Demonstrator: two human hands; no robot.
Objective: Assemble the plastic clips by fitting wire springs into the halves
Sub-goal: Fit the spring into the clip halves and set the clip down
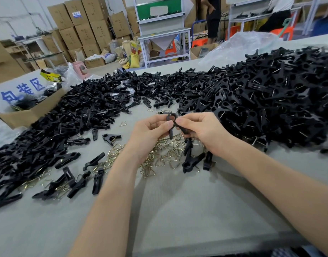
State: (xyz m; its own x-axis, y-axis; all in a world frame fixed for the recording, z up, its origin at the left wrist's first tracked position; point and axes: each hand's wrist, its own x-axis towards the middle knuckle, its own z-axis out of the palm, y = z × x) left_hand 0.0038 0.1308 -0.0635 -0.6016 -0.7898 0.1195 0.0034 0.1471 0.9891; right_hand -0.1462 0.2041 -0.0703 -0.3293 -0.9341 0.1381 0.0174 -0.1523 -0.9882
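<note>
Your left hand (150,127) and right hand (202,128) meet above the middle of the table (178,210), and the clip (171,119) sits between them, gripped from both sides. Your left thumb and fingers curl onto it from 9 o'clock, your right thumb and fingers from 3 o'clock. Its ringed head stands up at 12 o'clock, just above your fingertips. One leg hangs toward 6 o'clock beside your left thumb; the other runs into your right palm. Whether a spring sits inside it cannot be told.

Below your hands, at 6 o'clock from the clip, the springs (159,154) lie scattered on the table, a few loose black pieces among them. From 12 round to 3 o'clock rises the heap of assembled clips (270,93), its edge near your right hand. From 8 to 11 o'clock spread the halves (76,112), with a box (29,112) at their far edge, at 10 o'clock.
</note>
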